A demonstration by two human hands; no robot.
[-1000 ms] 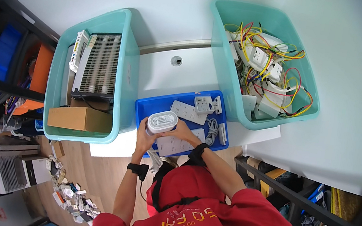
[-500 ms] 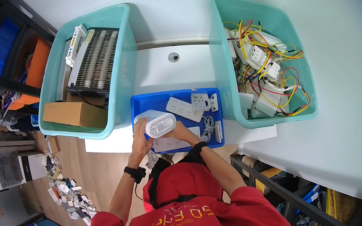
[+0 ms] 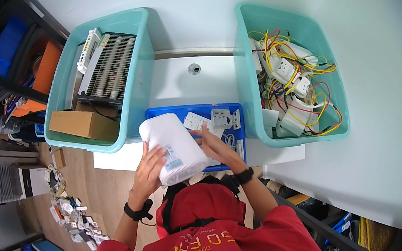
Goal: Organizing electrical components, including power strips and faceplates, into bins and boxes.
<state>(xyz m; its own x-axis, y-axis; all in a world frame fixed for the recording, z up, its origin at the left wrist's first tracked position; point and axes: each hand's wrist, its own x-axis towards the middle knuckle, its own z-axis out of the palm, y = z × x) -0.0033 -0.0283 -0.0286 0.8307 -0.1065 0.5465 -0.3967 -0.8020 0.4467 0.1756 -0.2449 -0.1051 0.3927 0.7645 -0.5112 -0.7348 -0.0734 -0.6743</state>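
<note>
One white device (image 3: 171,141) above blue tray (image 3: 189,108) edge, left hand (image 3: 148,174) clasping it, right hand (image 3: 216,147) spread

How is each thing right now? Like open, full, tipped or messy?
White device: tilted, left hand against it.
Blue tray: open, holding a white power strip.
Left teal bin: open, loaded.
Cardboard box: looks closed.
Right teal bin: open, heaped.
Coloured wires: loose, tangled.

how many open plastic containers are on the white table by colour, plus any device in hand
Large teal rectangular plastic tubs: 2
Shallow blue rectangular plastic tray: 1
White rounded boxy device in hand: 1
Total: 4
</note>
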